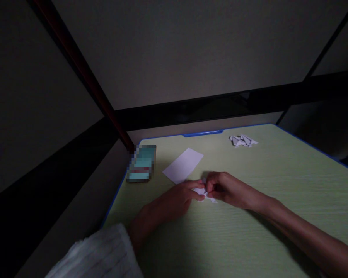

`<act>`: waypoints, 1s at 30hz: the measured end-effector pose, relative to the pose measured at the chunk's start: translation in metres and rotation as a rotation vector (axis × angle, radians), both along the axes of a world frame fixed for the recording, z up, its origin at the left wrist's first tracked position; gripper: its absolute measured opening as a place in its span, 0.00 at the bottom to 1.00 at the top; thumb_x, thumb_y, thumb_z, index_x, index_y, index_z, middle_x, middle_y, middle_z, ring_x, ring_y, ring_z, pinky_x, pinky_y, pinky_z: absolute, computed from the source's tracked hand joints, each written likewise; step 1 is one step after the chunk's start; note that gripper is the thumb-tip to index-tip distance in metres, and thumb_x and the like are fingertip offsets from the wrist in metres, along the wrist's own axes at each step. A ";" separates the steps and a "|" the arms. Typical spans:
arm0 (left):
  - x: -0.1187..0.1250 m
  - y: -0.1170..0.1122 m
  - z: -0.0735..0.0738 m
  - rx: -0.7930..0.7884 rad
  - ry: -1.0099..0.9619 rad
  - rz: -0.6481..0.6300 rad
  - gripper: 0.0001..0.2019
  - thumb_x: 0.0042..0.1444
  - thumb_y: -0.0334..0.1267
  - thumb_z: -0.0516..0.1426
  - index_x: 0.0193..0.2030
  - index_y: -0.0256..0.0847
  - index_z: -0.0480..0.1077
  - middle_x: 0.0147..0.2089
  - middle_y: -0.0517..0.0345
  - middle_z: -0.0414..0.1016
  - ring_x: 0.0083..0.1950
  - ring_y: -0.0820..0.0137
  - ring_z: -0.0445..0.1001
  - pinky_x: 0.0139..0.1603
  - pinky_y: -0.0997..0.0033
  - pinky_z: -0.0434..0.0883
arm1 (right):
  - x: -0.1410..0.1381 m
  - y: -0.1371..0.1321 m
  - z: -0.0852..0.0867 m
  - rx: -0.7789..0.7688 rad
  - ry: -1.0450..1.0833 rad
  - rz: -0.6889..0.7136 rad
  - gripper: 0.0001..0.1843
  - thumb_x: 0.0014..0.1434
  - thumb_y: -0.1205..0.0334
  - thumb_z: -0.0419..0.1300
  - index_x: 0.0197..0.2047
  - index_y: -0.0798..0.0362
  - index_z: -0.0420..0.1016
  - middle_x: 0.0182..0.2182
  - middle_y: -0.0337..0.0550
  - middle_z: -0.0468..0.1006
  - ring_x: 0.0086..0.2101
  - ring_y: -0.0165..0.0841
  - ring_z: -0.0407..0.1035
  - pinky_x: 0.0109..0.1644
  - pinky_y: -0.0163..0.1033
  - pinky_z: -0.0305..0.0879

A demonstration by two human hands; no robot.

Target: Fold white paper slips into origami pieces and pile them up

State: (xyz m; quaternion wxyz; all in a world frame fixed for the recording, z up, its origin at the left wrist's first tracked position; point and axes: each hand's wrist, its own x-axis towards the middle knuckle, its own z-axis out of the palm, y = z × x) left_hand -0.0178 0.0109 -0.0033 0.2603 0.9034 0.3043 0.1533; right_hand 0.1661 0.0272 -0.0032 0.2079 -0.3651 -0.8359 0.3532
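Note:
A small piece of folded white paper (211,199) lies on the table between my two hands, partly covered by the fingers. From the left, my left hand (182,196) presses on it with thumb and fingers stretched along its edges. My right hand (223,187) has its fingers curled and pinches the paper from the right side. Just beyond my left hand rests a flat white sheet of paper (185,164), set at a slant. The exact folds under the fingertips are hidden.
The light wood table (278,185) has a blue rim and a blue strip (203,133) at its far edge. Folded paper figures (243,141) lie at the far right. A phone with a blurred screen (142,164) is at the left edge. Walls stand behind.

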 end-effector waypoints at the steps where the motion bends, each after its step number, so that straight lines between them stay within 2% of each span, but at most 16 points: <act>1: 0.000 0.000 0.000 0.006 0.004 -0.001 0.20 0.46 0.19 0.44 0.42 0.34 0.69 0.55 0.49 0.61 0.56 0.71 0.58 0.56 0.69 0.56 | 0.000 0.000 0.000 0.019 -0.002 0.001 0.05 0.46 0.74 0.54 0.22 0.58 0.68 0.23 0.41 0.69 0.24 0.27 0.63 0.27 0.31 0.60; 5: 0.000 0.000 -0.002 0.010 0.029 -0.003 0.20 0.46 0.19 0.44 0.42 0.33 0.69 0.55 0.48 0.61 0.57 0.71 0.56 0.57 0.69 0.55 | 0.002 0.002 0.001 0.047 -0.003 -0.029 0.04 0.45 0.71 0.57 0.21 0.58 0.68 0.23 0.41 0.67 0.24 0.26 0.62 0.26 0.31 0.58; 11: -0.002 -0.001 -0.002 0.008 0.024 0.002 0.22 0.45 0.17 0.43 0.43 0.35 0.68 0.57 0.51 0.59 0.58 0.72 0.55 0.57 0.69 0.55 | 0.008 0.006 0.005 -0.175 0.049 0.020 0.03 0.45 0.71 0.57 0.21 0.59 0.69 0.22 0.40 0.68 0.23 0.26 0.63 0.26 0.31 0.59; 13: -0.002 -0.001 -0.002 0.009 0.026 0.007 0.21 0.45 0.17 0.44 0.42 0.34 0.68 0.56 0.50 0.59 0.58 0.72 0.55 0.57 0.68 0.55 | 0.010 0.006 0.006 -0.198 0.072 0.041 0.03 0.45 0.71 0.57 0.22 0.59 0.69 0.23 0.40 0.68 0.24 0.26 0.63 0.27 0.31 0.60; 25: 0.000 -0.002 0.001 0.032 0.054 0.012 0.20 0.45 0.18 0.44 0.41 0.34 0.69 0.55 0.48 0.60 0.57 0.71 0.57 0.56 0.68 0.57 | 0.007 0.003 0.010 -0.065 -0.051 0.011 0.07 0.43 0.78 0.55 0.21 0.60 0.71 0.21 0.40 0.69 0.23 0.26 0.63 0.27 0.30 0.59; 30: -0.003 0.000 -0.003 0.076 0.080 -0.042 0.21 0.49 0.19 0.42 0.47 0.35 0.65 0.56 0.48 0.59 0.58 0.71 0.54 0.56 0.66 0.56 | 0.006 0.003 0.009 -0.068 -0.020 0.006 0.08 0.41 0.79 0.54 0.21 0.59 0.71 0.21 0.39 0.69 0.23 0.25 0.63 0.27 0.30 0.59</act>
